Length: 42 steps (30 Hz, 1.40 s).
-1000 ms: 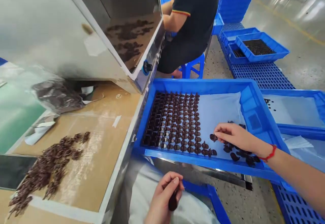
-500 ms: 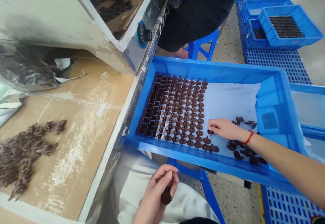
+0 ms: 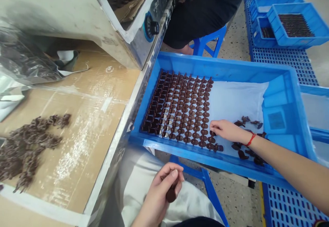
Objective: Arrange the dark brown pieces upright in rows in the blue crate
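My left hand (image 3: 164, 189), above my lap, is closed around a dark brown piece with a round flat base (image 3: 171, 195); the fingers hide the rest. My right hand (image 3: 223, 129), a red cord on its wrist, reaches into a blue plastic tray (image 3: 231, 66). Its fingertips are pinched on a small dark brown figure with an oval base (image 3: 212, 133), mostly covered, at the front end of the rightmost row. Rows of similar brown figures (image 3: 183, 108) stand on white lining in the tray's left part. Loose brown figures (image 3: 244, 155) lie around my right forearm.
Left is a cardboard-covered bench (image 3: 77, 144) with a pile of brown pieces (image 3: 33, 148) and a clear bag (image 3: 25, 59). A metal machine with a black knob (image 3: 154, 27) stands beyond. A person's dark-clothed leg (image 3: 205, 11) is behind the tray. Blue crates (image 3: 298, 24) stand on pallets.
My right hand has moved slightly left relative to the tray, bringing its figure closer to the row's end. My left hand keeps its hold. The whole view has shifted a little.
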{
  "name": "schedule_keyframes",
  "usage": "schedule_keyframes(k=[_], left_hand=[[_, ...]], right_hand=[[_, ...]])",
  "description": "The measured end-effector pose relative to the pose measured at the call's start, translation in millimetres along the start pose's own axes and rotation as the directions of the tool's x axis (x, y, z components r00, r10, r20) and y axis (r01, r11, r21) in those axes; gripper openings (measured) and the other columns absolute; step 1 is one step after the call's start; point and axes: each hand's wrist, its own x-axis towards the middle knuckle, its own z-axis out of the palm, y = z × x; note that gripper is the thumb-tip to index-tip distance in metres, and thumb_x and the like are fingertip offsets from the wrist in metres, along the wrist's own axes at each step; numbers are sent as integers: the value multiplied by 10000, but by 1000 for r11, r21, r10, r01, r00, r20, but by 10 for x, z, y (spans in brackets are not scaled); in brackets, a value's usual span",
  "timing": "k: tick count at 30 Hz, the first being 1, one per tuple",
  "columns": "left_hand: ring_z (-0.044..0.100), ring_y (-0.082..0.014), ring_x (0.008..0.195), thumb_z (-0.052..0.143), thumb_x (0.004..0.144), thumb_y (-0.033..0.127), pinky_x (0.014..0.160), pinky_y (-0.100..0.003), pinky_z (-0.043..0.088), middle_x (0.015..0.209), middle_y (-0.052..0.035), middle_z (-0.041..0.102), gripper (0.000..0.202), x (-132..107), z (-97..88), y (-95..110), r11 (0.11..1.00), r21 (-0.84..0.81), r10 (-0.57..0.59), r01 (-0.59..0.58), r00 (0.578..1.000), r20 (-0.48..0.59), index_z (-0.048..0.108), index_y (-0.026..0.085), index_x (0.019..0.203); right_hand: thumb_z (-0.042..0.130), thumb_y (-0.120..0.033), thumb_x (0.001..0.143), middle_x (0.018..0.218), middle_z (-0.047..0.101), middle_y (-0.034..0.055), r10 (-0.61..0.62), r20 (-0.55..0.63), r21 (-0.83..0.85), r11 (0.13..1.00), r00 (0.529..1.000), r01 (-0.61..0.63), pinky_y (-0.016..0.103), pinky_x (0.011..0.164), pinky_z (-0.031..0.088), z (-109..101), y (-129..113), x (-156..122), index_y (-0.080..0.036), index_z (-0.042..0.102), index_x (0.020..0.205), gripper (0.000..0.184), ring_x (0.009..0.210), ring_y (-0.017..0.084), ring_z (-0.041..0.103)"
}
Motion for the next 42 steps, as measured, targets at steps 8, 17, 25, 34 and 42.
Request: schedule_keyframes(k=[8,17,25,34,42], left_hand=[[436,-61,509,808,782,417,470,-191,187,767,-46,619,327,-6,25,-10,1000,6,12,-12,1000,-14,697,134,903],[445,-61,501,815,766,419,467,-193,188,760,-48,617,338,-4,32,-15,1000,11,23,-23,1000,-15,697,129,895],[445,-65,509,795,799,419,469,-191,209,761,-45,618,321,9,40,-9,999,28,17,-17,1000,14,700,131,903],[455,-69,517,778,820,414,476,-193,225,770,-43,618,302,15,47,-25,999,38,25,-26,999,31,697,137,908],[461,-68,513,789,808,408,472,-184,242,765,-47,623,306,26,59,-24,999,31,19,-20,999,27,698,132,904]], right_hand=[[512,-346,1020,662,537,-32,5,3,8,1000,1000,-5,258,620,427,29,-25,-3,-159,576,796,299,590,127,509],[468,-216,1005,678,571,-18,19,-69,-75,997,997,-24,266,617,415,-29,-96,-83,-160,573,897,161,600,143,536],[702,-247,835,737,646,40,-80,31,-315,945,996,86,303,633,374,46,-181,-526,-201,560,786,157,713,233,614],[571,-36,743,765,673,115,-98,71,-436,892,993,120,328,654,390,223,-123,-522,-150,630,818,148,747,287,646],[490,-122,799,710,649,5,-98,-3,-228,969,995,95,262,604,416,-356,249,-218,-188,627,903,185,622,167,588]])
